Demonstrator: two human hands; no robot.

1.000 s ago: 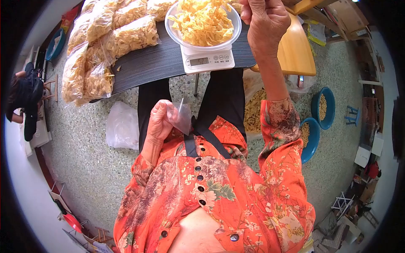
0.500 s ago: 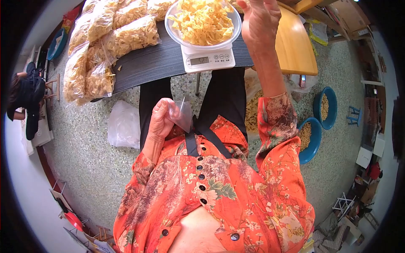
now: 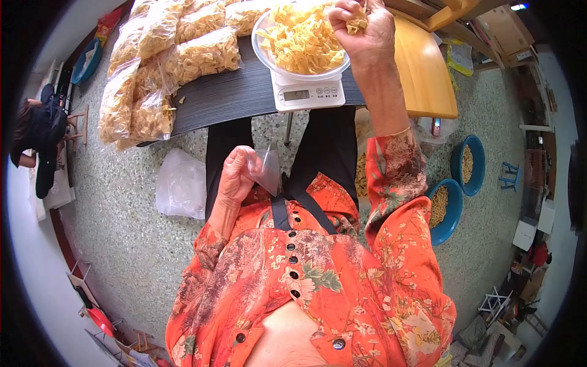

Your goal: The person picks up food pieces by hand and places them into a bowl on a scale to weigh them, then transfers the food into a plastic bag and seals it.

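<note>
My left hand is closed on a clear plastic bag, held in front of my waist. At the right rim of a clear bowl, my right hand is closed on a small clump of curled, yellowish dried pieces. The bowl is heaped with more yellow dried pieces. It rests on a white digital scale, whose display is lit but hard to read. Filled plastic bags of similar pieces lie stacked left of the scale.
The dark table meets a yellow wooden surface on the right. A whitish plastic bag lies on the speckled floor. Blue basins hold pale pieces at the right. At the far left is another person in dark clothes.
My right hand has lowered slightly and turned, its fingers now closed around a small clump of dried pieces. The left hand still holds the plastic bag. The view has shifted slightly.
</note>
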